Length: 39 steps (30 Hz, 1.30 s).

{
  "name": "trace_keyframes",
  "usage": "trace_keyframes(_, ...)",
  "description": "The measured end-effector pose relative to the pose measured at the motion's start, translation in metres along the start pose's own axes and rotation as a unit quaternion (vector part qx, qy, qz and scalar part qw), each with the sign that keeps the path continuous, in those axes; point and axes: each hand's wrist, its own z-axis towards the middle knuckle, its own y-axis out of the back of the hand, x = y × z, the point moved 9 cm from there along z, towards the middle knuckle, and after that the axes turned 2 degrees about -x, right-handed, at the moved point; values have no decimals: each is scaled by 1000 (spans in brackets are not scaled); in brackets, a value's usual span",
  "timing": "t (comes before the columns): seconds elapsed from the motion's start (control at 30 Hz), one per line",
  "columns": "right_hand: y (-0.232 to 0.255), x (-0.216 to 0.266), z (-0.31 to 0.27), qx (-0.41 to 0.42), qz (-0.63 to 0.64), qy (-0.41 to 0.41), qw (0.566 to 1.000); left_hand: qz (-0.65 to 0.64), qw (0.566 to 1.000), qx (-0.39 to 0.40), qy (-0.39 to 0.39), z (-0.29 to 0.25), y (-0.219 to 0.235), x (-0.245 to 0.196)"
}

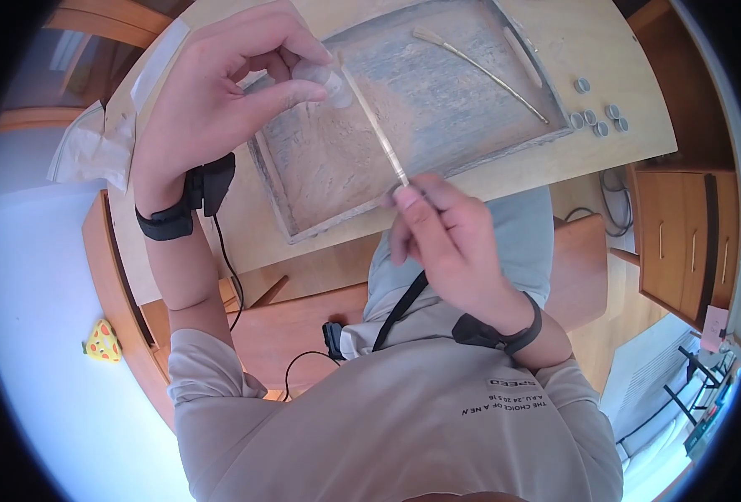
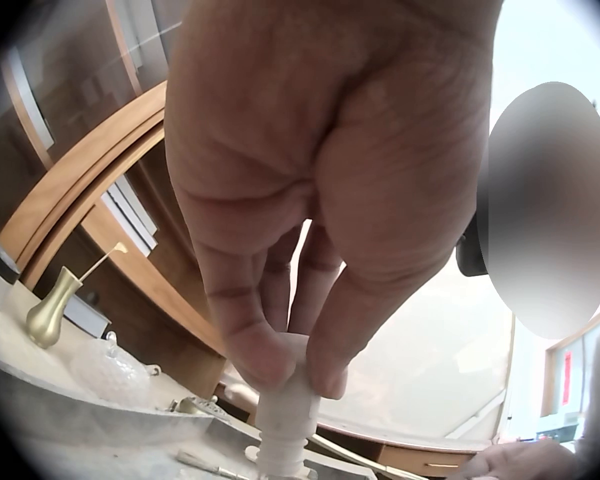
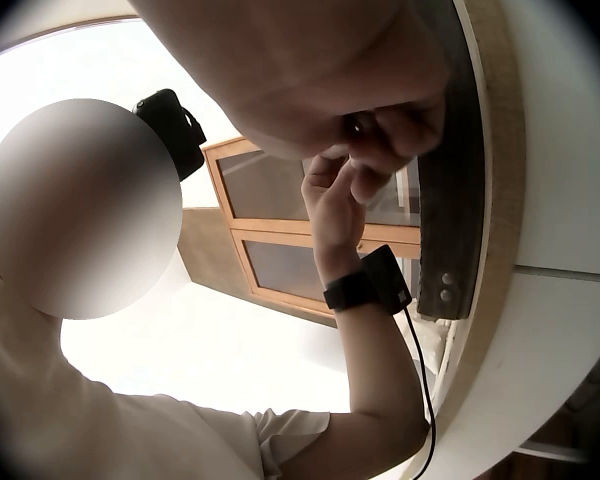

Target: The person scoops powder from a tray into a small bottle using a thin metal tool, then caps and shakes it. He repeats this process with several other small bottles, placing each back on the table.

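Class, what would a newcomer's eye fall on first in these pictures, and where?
First, the left hand at the head view's upper left, pinching a small pale object beside the brush that the right hand holds. Next, the large worn tray on the table, with another brush lying inside, at right.

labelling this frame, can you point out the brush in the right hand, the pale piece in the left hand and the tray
Held brush (image 1: 375, 125), head view: middle of its shaft.
Pale piece (image 2: 288, 412), left wrist view: side of its body.
Tray (image 1: 504, 154), head view: near rim.
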Motion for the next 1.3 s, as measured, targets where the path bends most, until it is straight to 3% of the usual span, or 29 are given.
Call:
trace_keyframes(0.2,4,3,2,-8,-1,-1,1000,-3,1000,-3,-14,0,0,-1)
trace_keyframes(0.3,18,12,5,-74,33,-2,997,0,1000,-7,-17,-2,3,-1)
trace_keyframes(0.4,0,10,8,41,-42,-6,998,-6,1000,-12,-28,-1,3,-2)
trace_keyframes(0.5,24,20,7,-97,79,-7,992,-7,999,-17,-27,-3,5,-1)
trace_keyframes(0.6,15,12,9,-30,1,-41,999,-6,999,-16,-34,-2,5,-3)
trace_keyframes(0.63,1,8,9,55,-58,-15,997,-3,999,-10,-30,-2,4,-3)
trace_keyframes(0.83,26,18,7,-105,119,-3,987,-6,999,-15,-36,-4,7,-3)
trace_keyframes(0.93,12,15,5,-60,73,-3,995,-12,999,-17,-38,-2,5,-3)
trace_keyframes(1.03,-10,-1,3,58,1,-35,998,-7,999,-18,-37,-4,6,-2)
trace_keyframes(1.13,13,17,1,-90,122,34,988,-13,999,-20,-34,-4,7,-2)
trace_keyframes(1.3,23,24,1,-125,143,83,978,-11,999,-19,-37,-5,9,-1)
